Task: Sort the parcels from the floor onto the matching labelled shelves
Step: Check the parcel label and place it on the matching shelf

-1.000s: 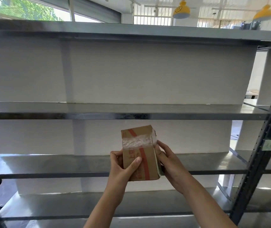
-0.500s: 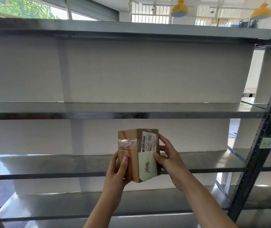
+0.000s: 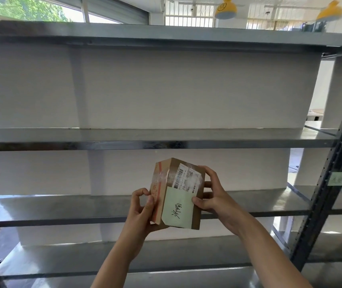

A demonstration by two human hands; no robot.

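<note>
Hands met in front of the chest around a small cardboard parcel (image 3: 178, 192), held in the air before a metal shelving unit (image 3: 166, 140). The left hand (image 3: 140, 213) cupped the parcel's lower left edge, thumb pressed flat on the taped side, fingers curled behind and out of sight. The right hand (image 3: 213, 196) clasped the right edge, thumb tip resting on a pale handwritten note (image 3: 177, 210) stuck to the front face, fingers wrapped over the top corner. Both forearms rose bare from the bottom of the view. A printed shipping label (image 3: 187, 180) sat above the note, its text too small to read. A pale green tag (image 3: 338, 178) on the dark right upright (image 3: 332, 179) carried writing too blurred to make out.
</note>
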